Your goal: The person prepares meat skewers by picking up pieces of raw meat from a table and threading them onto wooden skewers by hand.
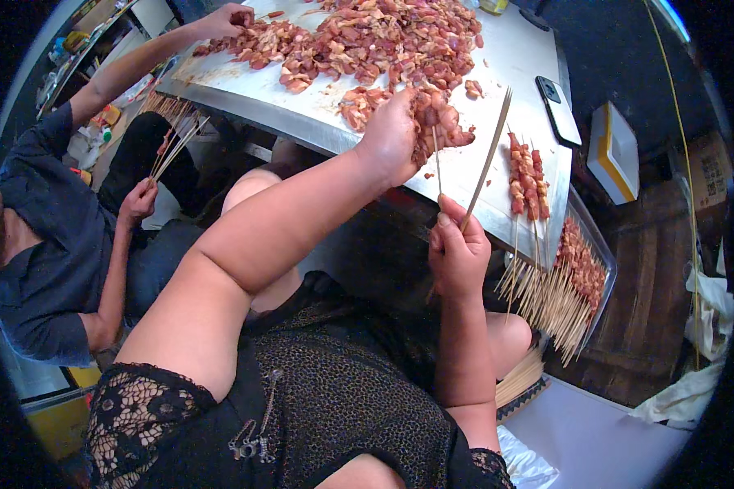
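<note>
My left hand [394, 137] grips several pieces of raw meat [440, 119] above the front edge of a metal-topped table [220, 101]. My right hand [459, 250] holds a bamboo skewer [437, 162], its upper end at that meat. A small bundle of other bamboo skewers [489, 156] also rises from my right hand. Beyond my left hand a big heap of cut raw meat [379, 46] covers the table, and a smaller clump [361, 107] lies beside my wrist. Three finished meat skewers [531, 177] rest at the table's right corner, handles past the edge.
A metal tray [608, 278] of meat skewers stands below the table's right corner. A phone [556, 110] lies on the right edge. Bare skewers [520, 379] fill a box by my knee. At left, another person [55, 244] holds skewers and reaches into the meat. A white container [615, 153] stands right.
</note>
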### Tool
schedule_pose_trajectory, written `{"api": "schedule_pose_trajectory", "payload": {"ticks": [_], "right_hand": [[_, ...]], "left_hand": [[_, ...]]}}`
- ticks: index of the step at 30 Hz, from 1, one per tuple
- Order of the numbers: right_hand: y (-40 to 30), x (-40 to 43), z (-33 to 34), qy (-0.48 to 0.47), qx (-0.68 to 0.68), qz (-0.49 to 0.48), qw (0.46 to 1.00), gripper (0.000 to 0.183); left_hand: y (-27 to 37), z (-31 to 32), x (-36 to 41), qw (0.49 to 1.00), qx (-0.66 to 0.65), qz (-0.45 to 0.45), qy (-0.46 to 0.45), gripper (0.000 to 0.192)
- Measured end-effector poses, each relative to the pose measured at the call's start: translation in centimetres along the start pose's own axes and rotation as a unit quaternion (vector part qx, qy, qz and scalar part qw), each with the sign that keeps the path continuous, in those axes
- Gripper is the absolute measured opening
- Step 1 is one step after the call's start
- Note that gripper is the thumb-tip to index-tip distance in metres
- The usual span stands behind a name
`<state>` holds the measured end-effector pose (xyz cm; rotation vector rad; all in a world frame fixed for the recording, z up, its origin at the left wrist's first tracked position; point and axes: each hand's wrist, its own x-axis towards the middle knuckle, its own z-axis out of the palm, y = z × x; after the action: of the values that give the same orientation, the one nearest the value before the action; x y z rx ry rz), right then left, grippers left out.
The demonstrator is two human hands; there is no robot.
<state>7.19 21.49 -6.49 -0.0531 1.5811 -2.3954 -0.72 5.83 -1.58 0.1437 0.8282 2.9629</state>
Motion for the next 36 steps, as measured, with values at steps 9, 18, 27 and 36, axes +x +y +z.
{"api": "schedule_pose_trajectory", "payload": {"ticks": [9, 18, 27, 36], "right_hand": [[0.0, 0.1, -0.3, 0.040, -0.146, -0.142, 0.978, 0.026], [-0.4, 0.3, -0.7, 0.039, -0.080, -0.073, 0.993, 0.024], [-1.2, 0.4, -0.4, 0.009, 0.051, 0.019, 0.998, 0.026], [-2.0, 0.7, -0.6, -0.043, 0.152, 0.087, 0.984, 0.024]], "left_hand": [[-2.8, 0.5, -1.3, 0.998, 0.040, -0.034, -0.018, 0.029], [-3.7, 0.3, -1.6, 0.996, 0.081, -0.034, -0.033, 0.029], [-3.8, 0.1, -1.5, 0.997, 0.046, -0.049, -0.029, 0.027], [-4.2, 0.7, -2.1, 0.990, 0.087, -0.103, -0.028, 0.025]]}}
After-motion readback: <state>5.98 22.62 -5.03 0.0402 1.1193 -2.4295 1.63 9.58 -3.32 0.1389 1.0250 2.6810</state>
